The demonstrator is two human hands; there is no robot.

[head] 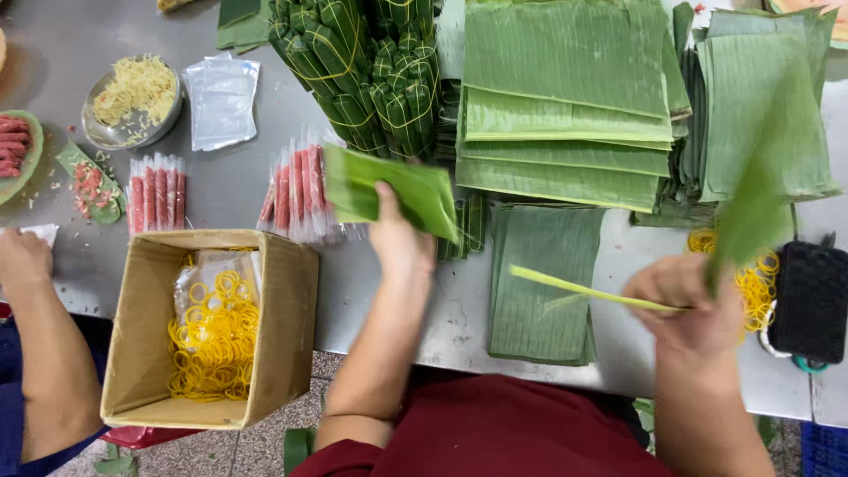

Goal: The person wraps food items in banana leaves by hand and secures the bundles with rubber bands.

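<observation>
My left hand (399, 240) grips a leaf-wrapped green bundle (389, 189), held above the steel table (265, 168) beside packs of red sausages in clear wrap (296, 187). A blurred banana leaf piece (751, 216) with a pale green midrib strip (583, 290) is pinched in my right hand (693, 305). Under that strip, flat on the table, lies a small pile of cut banana leaves (539, 283).
Stacks of cut banana leaves (565, 97) and tied green bundles (362, 71) fill the far side. A cardboard box of yellow rubber bands (212, 331) sits at the near edge. Another person's arm (35, 336) is at left, by a metal bowl (132, 102). A black case (811, 300) lies at right.
</observation>
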